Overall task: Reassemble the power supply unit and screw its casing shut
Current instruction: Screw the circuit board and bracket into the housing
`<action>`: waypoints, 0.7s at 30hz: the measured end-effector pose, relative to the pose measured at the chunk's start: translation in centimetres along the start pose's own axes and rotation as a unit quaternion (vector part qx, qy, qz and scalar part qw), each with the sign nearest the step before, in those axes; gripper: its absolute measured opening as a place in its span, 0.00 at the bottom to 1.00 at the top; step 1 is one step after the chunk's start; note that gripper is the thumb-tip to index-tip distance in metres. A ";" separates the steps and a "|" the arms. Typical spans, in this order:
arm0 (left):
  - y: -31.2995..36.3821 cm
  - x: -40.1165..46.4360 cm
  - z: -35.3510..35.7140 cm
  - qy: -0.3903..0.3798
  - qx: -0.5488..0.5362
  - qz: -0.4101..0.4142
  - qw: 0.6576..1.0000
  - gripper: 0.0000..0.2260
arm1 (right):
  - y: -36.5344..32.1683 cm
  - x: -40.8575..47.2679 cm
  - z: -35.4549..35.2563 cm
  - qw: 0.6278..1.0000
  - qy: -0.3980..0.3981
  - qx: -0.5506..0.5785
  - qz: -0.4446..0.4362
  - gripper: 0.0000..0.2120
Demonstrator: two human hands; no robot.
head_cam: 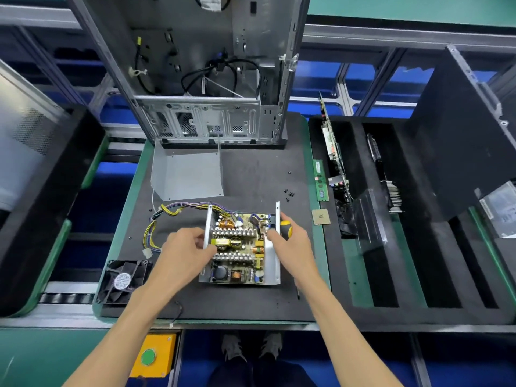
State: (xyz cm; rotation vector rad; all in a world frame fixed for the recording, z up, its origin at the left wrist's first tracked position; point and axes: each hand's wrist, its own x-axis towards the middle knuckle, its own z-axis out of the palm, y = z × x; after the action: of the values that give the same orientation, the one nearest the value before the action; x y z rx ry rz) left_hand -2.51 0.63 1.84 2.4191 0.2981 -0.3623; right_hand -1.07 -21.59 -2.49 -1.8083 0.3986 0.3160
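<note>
power supply unit (240,247) lies open; left hand (185,251) grips its left wall, right hand (290,238) clasps a screwdriver (285,229).

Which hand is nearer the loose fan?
Left. The left hand is at the supply's left wall, just up and right of the fan; the right hand is across the supply, gripping the screwdriver.

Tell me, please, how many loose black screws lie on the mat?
4 screws: one alone on the mat, far right, three clustered nearer the power supply unit. More may be hidden.
</note>
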 end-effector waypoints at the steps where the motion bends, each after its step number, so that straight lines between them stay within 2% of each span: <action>1: -0.2 0.0 0.0 -0.003 0.001 -0.005 1.000 0.05 | 0.1 0.1 0.2 1.000 -0.004 -0.007 -0.003 0.28; 6: -0.8 0.0 0.4 -0.010 0.012 -0.016 1.000 0.02 | 0.5 0.3 0.6 0.999 -0.006 -0.034 -0.010 0.26; 12: -0.5 0.6 0.5 -0.032 0.033 -0.027 0.999 0.06 | -0.4 0.6 0.0 0.993 0.024 -0.114 -0.028 0.14; 15: -0.8 1.2 -0.1 -0.072 0.046 -0.032 0.996 0.08 | -0.9 0.7 -0.2 0.992 0.028 -0.122 -0.026 0.18; 17: -0.8 1.3 -1.1 -0.099 0.037 -0.044 0.993 0.14 | -1.4 0.9 -0.5 0.993 0.051 -0.098 -0.039 0.18; 19: -0.3 1.4 -2.4 -0.076 0.027 -0.049 0.996 0.17 | -2.4 0.9 -1.3 0.993 0.074 -0.073 -0.056 0.16; 21: 0.6 1.3 -3.5 -0.027 -0.008 -0.025 0.999 0.14 | -3.7 0.8 -2.2 0.994 0.084 -0.042 -0.065 0.11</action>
State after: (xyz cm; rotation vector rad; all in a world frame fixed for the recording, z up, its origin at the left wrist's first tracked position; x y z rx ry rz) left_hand -0.44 2.57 4.30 2.3862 0.3356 -0.4451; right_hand 1.31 -22.86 0.97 -1.9397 0.3872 0.0919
